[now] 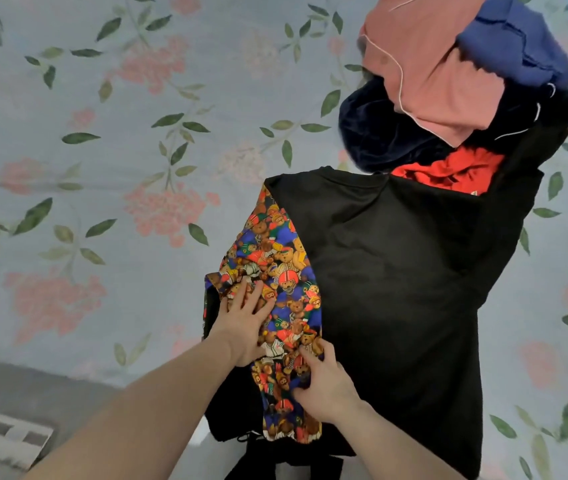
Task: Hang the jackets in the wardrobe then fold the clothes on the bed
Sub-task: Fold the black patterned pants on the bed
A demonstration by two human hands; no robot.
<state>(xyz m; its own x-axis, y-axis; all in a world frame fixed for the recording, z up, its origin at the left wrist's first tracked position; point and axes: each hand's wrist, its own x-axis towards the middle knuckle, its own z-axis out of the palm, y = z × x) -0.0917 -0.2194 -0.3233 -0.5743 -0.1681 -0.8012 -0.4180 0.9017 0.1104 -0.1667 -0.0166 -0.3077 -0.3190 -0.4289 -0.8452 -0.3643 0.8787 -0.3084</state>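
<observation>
A black garment (389, 271) lies spread flat on the flowered bed sheet (102, 150). Along its left side lies a bright garment printed with teddy bears (286, 271). My left hand (246, 322) rests flat on the printed cloth, fingers straight and spread. My right hand (324, 382) pinches a fold of the same printed cloth just below. Beyond the black garment sits a heap of unfolded clothes: a pink piece (431, 71), a blue one (517, 43), a dark navy one (376, 133) and a red one (448, 171).
The sheet stretches wide to the left of the garments. At the lower left the bed's edge meets a grey floor (16, 389) with a white and grey patterned object (12, 438) lying on it. A pale vertical surface runs along the right edge.
</observation>
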